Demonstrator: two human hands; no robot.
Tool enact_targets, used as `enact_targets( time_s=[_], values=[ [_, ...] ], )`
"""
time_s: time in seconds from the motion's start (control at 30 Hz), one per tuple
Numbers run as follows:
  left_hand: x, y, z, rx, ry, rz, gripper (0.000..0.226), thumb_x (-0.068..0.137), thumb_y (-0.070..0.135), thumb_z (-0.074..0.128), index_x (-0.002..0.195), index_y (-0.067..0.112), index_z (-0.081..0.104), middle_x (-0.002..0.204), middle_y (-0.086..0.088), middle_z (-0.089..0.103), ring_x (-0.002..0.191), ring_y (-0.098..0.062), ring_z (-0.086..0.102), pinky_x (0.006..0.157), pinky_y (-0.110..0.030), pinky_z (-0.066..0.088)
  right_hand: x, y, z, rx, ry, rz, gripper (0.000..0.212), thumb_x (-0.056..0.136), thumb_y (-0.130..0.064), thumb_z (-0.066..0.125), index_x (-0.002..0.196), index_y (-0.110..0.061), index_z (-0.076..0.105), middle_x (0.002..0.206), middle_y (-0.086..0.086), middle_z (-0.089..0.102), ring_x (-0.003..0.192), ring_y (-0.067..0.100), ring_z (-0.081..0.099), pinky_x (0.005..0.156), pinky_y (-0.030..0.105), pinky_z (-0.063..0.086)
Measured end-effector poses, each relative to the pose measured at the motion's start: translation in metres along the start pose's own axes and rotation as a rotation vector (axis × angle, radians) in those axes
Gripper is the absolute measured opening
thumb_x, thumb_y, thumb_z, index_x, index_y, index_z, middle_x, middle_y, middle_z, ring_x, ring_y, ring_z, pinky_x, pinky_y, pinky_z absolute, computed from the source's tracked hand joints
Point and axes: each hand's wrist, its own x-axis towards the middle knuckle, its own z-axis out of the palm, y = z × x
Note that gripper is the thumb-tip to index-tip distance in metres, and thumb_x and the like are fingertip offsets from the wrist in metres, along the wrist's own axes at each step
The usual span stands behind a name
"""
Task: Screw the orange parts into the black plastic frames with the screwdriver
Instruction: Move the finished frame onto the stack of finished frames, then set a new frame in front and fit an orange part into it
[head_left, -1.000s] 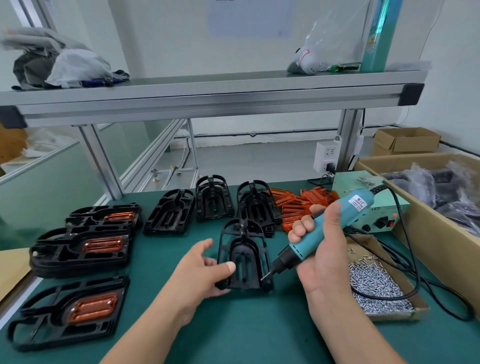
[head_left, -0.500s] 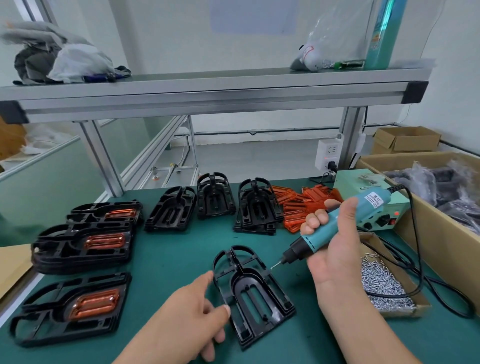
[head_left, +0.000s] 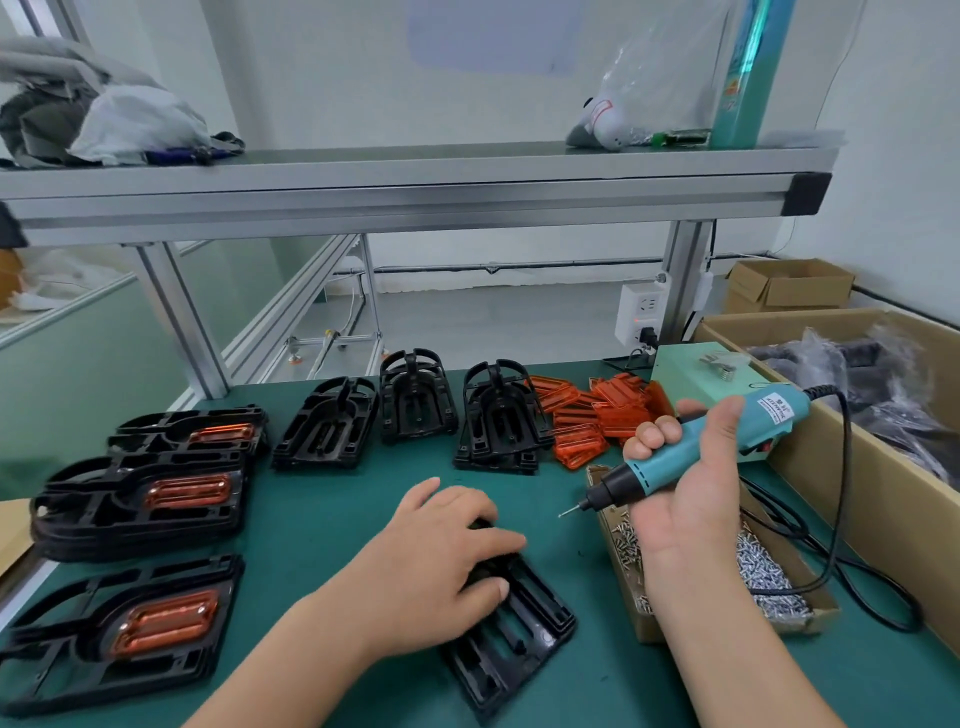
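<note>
Green bench mat (head_left: 332, 519) carries, at lower centre, a loose black frame (head_left: 519, 634) under the flat-laid fingers of the left hand (head_left: 441, 561), while the right hand (head_left: 685, 488) clasps the screwdriver (head_left: 657, 464) at centre right, with orange parts (head_left: 597, 415) piled just above.

The left hand (head_left: 441, 564) covers the black frame's (head_left: 514, 639) end toward 11 o'clock; the right hand (head_left: 685, 488) hides the screwdriver's (head_left: 649, 470) midsection; its label (head_left: 774, 410) is unreadable; at 8 o'clock a finished frame (head_left: 62, 639) runs off the edge.
</note>
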Motion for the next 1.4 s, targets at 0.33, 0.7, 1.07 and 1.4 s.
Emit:
enact_targets(
  time_s=[0.33, 0.7, 1.07, 1.4],
  values=[
    [-0.034, -0.002, -0.029, 0.041, -0.242, -0.251, 0.052, 0.086, 0.073, 0.052, 0.127, 0.042, 0.057, 0.105, 0.017, 0.049, 0.115, -0.01, 0.05, 0.091, -0.033, 0.047, 0.0, -0.004, 0.0, 0.031, 0.033, 0.004, 0.042, 0.092, -0.056, 0.073, 0.099, -0.017, 0.061, 0.075, -0.002, 0.05, 0.064, 0.013, 0.05, 0.059, 0.025, 0.048],
    [0.114, 0.0, -0.041, 0.048, 0.182, 0.008, 0.042, 0.104, 0.033, 0.051, 0.145, 0.022, 0.054, 0.143, 0.003, 0.056, 0.137, -0.021, 0.047, 0.116, -0.044, 0.039, 0.002, -0.003, -0.001, 0.021, 0.04, -0.001, 0.042, 0.092, -0.057, 0.068, 0.097, -0.017, 0.06, 0.072, -0.002, 0.048, 0.061, 0.012, 0.048, 0.055, 0.024, 0.047],
    [0.188, -0.008, -0.008, 0.288, -0.078, -0.022, 0.035, 0.105, 0.031, 0.042, 0.131, 0.02, 0.063, 0.131, -0.006, 0.063, 0.127, -0.028, 0.051, 0.109, -0.049, 0.039, 0.006, -0.003, -0.003, 0.011, 0.041, -0.006, 0.041, 0.093, -0.056, 0.067, 0.098, -0.016, 0.06, 0.07, -0.001, 0.049, 0.059, 0.012, 0.05, 0.053, 0.024, 0.048],
    [0.2, 0.014, 0.004, 0.242, -0.037, -0.081, 0.046, 0.102, 0.055, 0.049, 0.126, 0.019, 0.066, 0.128, -0.007, 0.066, 0.126, -0.03, 0.054, 0.117, -0.053, 0.029, 0.008, -0.004, -0.007, 0.028, 0.051, -0.014, 0.041, 0.093, -0.056, 0.069, 0.098, -0.015, 0.061, 0.071, -0.001, 0.049, 0.06, 0.013, 0.05, 0.054, 0.025, 0.048]
  ],
)
